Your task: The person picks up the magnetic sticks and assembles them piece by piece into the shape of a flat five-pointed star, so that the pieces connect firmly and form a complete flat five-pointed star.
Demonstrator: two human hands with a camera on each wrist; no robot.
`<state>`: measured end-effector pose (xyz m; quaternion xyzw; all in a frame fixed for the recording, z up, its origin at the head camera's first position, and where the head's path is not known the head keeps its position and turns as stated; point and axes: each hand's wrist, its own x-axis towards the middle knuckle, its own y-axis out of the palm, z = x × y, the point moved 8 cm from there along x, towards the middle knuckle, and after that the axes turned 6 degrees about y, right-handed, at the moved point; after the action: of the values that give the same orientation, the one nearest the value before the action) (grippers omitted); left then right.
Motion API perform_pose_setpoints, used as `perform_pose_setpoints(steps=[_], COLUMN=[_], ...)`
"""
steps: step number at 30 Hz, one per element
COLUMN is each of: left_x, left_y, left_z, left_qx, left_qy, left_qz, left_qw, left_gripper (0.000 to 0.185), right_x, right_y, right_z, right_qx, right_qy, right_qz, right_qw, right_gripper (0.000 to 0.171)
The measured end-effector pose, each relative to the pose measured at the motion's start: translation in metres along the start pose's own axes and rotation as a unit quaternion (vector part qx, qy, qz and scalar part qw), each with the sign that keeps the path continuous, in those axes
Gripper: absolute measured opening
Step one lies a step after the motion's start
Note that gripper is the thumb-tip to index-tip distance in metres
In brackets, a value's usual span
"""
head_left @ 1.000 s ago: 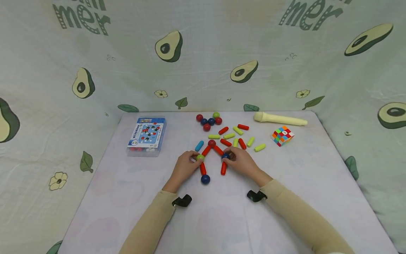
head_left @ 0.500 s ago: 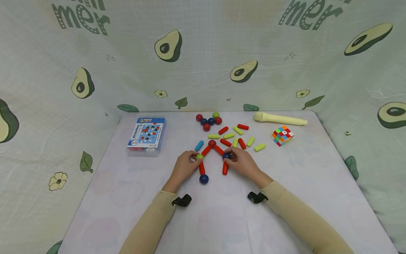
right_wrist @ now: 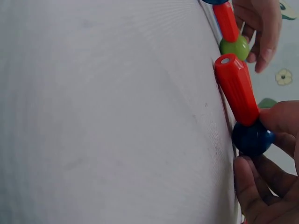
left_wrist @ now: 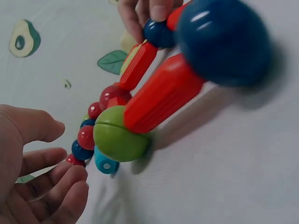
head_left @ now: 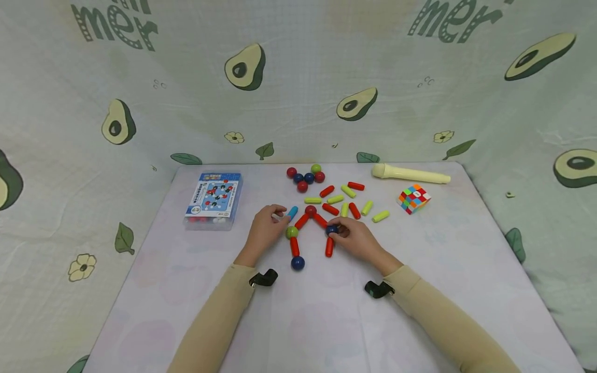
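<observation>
Head view: red-rod chain [head_left: 313,221] w/ colored balls — right hand [head_left: 356,239] pinches navy ball [head_left: 331,229], left hand [head_left: 262,228] relaxed.

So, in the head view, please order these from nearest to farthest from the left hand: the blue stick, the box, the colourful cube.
From the left hand:
1. Blue stick, right at its fingertips.
2. Box, to the hand's left, toward the back.
3. Colourful cube, far across on the right side.

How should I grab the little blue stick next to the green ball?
Pinch the short light-blue plastic rod across its long sides at the middle, coming from above and from the left, where the left hand already is. It lies flat and tilted on the table; the green ball and red rods crowd its right.
</observation>
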<state>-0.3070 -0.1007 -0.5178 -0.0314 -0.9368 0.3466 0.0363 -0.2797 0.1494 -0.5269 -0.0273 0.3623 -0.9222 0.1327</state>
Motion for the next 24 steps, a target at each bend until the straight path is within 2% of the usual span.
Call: perform_pose_setpoints(steps=[6, 9, 14, 19, 24], left_x=[0.035, 0.051, 0.074, 0.089, 0.097], left_y=[0.000, 0.002, 0.010, 0.020, 0.025], left_z=[-0.003, -0.004, -0.010, -0.019, -0.026], left_qx=[0.010, 0.020, 0.056, 0.091, 0.112], left_qy=[0.012, 0.013, 0.036, 0.057, 0.054], left_qz=[-0.014, -0.012, 0.005, 0.029, 0.034], left_qw=[0.9998, 0.9996, 0.9978, 0.9938, 0.9917], left_gripper=[0.033, 0.036, 0.044, 0.053, 0.052], right_x=[0.001, 0.001, 0.003, 0.002, 0.004], right_y=[0.000, 0.000, 0.001, -0.001, 0.001], right_z=[-0.002, -0.002, -0.003, -0.003, -0.004], right_qx=[0.007, 0.011, 0.009, 0.013, 0.016], right_qy=[-0.001, -0.007, -0.006, -0.011, -0.003], right_qz=[-0.002, -0.002, -0.002, -0.002, 0.006], right_qw=[1.000, 1.000, 1.000, 1.000, 1.000], right_gripper=[0.028, 0.027, 0.026, 0.026, 0.027])
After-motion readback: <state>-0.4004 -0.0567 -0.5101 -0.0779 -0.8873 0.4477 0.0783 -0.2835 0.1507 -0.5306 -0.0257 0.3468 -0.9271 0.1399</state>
